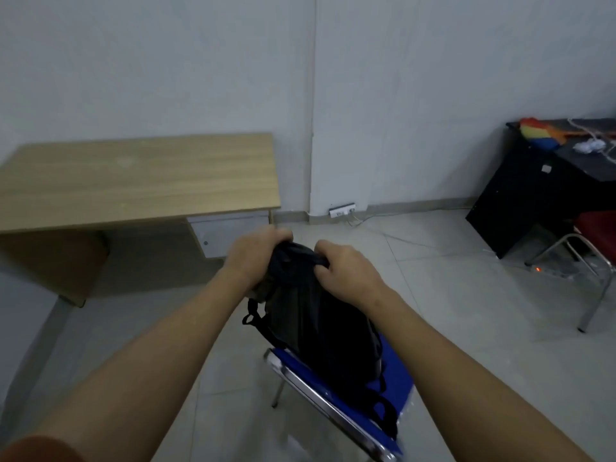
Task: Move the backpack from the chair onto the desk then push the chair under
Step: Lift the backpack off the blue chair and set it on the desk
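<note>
**Both hands on the backpack, chair out in the open**

My left hand and my right hand are both closed around the bunched top of the black backpack, which stands upright on the blue seat of the chair. The chair's chrome frame is cut off at the bottom edge, so I can't see its legs fully. The wooden desk sits ahead to my left, well apart from the chair, its top bare, a grey drawer unit tucked under its right end. Open tiled floor lies between chair and desk. Off to the right stands a black cabinet with colourful things on top (too blurred to name), beside a red chair. A power strip lies by the wall.
</note>
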The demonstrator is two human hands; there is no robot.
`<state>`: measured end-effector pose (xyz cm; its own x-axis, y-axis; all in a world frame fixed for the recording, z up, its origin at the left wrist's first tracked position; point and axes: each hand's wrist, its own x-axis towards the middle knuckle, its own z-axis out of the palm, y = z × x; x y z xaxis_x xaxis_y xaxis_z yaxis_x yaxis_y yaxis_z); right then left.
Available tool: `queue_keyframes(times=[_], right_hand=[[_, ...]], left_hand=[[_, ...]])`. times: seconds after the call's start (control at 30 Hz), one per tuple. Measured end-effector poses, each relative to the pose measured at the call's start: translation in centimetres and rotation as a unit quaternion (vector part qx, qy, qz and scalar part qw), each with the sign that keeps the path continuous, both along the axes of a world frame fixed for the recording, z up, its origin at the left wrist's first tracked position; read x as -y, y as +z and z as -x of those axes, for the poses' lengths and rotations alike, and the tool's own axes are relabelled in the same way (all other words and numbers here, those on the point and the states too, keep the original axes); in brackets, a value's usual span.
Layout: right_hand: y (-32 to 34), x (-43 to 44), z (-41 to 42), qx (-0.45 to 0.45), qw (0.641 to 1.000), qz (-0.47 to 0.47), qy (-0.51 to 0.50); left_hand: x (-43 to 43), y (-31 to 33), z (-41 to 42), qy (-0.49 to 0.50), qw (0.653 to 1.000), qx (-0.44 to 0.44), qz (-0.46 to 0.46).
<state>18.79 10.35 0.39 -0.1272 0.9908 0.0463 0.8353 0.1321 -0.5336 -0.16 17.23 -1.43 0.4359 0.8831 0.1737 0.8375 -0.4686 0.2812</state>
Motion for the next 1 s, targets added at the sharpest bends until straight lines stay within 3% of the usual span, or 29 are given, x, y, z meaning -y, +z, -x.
queue_keyframes(times=[0.23,0.53,0.83,1.0], right_hand=[[10.1,-10.2,8.2,0.003,0.999,-0.047,0.009],[17.4,-23.9,18.1,-0.009,0.992,-0.125,0.008],[19.0,-42.2,27.7,-0.046,0.985,-0.169,0.008],[19.3,-53.5,30.8,-0.1,0.985,-0.139,0.014]], left_hand=[[-9.7,9.5,9.9,-0.001,0.992,0.05,-0.113],[-22.8,18.3,19.4,0.035,0.978,0.138,-0.152],[-41.3,20.5,27.9,0.06,0.97,0.16,-0.175],[-52.1,20.8,30.7,0.073,0.977,0.149,-0.136]])
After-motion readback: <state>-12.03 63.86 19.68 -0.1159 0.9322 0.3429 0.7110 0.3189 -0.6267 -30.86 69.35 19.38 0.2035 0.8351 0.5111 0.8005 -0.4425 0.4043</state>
